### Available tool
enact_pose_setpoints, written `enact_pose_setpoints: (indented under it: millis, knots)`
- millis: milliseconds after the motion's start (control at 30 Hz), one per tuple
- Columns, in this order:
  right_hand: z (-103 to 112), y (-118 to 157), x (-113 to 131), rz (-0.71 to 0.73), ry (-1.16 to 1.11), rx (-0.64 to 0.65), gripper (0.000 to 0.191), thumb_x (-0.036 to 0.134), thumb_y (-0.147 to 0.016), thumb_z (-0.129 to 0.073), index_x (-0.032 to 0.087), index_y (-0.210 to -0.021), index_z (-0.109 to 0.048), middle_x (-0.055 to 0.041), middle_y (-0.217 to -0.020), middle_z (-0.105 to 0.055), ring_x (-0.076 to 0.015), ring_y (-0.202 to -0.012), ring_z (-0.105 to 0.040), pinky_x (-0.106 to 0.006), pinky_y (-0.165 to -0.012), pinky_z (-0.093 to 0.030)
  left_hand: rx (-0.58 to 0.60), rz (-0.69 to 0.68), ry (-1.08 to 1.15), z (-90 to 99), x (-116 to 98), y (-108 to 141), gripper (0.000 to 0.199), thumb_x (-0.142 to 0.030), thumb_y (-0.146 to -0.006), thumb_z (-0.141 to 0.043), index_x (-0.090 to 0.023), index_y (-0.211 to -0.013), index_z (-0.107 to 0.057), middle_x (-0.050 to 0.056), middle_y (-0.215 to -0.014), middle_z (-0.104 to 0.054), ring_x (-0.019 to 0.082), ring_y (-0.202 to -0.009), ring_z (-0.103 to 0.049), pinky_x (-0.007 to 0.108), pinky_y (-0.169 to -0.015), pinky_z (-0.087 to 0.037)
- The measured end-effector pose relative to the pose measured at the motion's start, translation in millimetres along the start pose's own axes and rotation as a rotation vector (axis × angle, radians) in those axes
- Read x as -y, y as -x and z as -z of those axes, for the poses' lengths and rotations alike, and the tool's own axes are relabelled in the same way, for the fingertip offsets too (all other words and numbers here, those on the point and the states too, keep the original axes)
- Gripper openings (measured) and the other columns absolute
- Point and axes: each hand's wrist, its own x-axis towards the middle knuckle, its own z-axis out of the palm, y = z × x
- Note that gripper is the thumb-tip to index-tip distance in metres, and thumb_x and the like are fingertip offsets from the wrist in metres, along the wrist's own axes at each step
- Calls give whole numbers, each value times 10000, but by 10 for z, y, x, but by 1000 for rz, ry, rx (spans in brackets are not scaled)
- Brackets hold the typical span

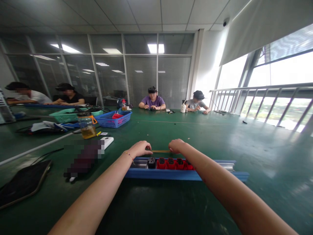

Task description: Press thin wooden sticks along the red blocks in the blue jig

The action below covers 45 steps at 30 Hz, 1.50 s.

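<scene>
A thin yellowish strand, perhaps a wire or stick (160, 151), stretches level between my two hands. My left hand (141, 148), with a beaded bracelet at the wrist, has its fingers bent closed at the strand's left end. The right end runs into my closed right hand (176, 145), whose fingertips are mostly hidden. Just nearer to me lies a blue rail (163, 175) with a metallic inner channel. In it stand a black connector block (152, 162) and several red connector blocks (170, 164) in a row; my right forearm partly covers the row's right end.
Left on the green table (156, 202) are a jar of amber liquid (87, 125), a blue basket (113, 120), a green basket (66, 116), a white device (107, 142) and a dark flat tray-like object (22, 182). Several people sit along the far side.
</scene>
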Motion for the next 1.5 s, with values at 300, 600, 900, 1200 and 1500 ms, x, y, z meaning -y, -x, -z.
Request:
enact_pose_setpoints:
  millis: [300,600,900,1200,1500]
  knots:
    - [-108,79,-276,-49,-16,85,448,123,-609,-626,215,-1046,-595,-111,-1071,-609,-273,-971,-563,-414,-762,-442,6,9,-78,-33,-35,-9,161,-320,-733,-556,-249,-838,-657,12,-860,-649,150,-791,-585,213,-672,-416]
    - [-289,155,-459,-38,-69,135,367,123,-551,-644,182,-913,-658,-112,-951,-655,-264,-884,-596,-349,-688,-464,18,3,-168,14,-184,-3,192,-141,-670,-528,-252,-770,-648,10,-820,-658,179,-779,-586,274,-696,-425]
    - [-307,362,-713,-37,-195,-78,272,260,-691,-523,204,-910,-675,-74,-913,-657,-224,-843,-595,-282,-679,-434,-62,68,-145,50,-240,38,118,-197,-651,-517,-220,-737,-594,7,-797,-620,150,-711,-560,229,-595,-404]
    - [-312,1020,-818,-82,-248,-429,379,278,-894,-263,279,-1213,-469,-41,-1130,-575,-200,-943,-554,-280,-751,-380,-227,-14,235,309,-459,145,205,-290,-745,-429,-196,-810,-599,-4,-796,-631,130,-714,-564,208,-632,-404]
    - [-313,1177,-521,-68,-160,-494,392,153,-880,-258,225,-1236,-403,-90,-1097,-581,-204,-968,-537,-306,-738,-338,-166,19,58,462,-805,400,358,-489,-798,-406,-221,-847,-638,10,-771,-642,144,-664,-560,220,-559,-344]
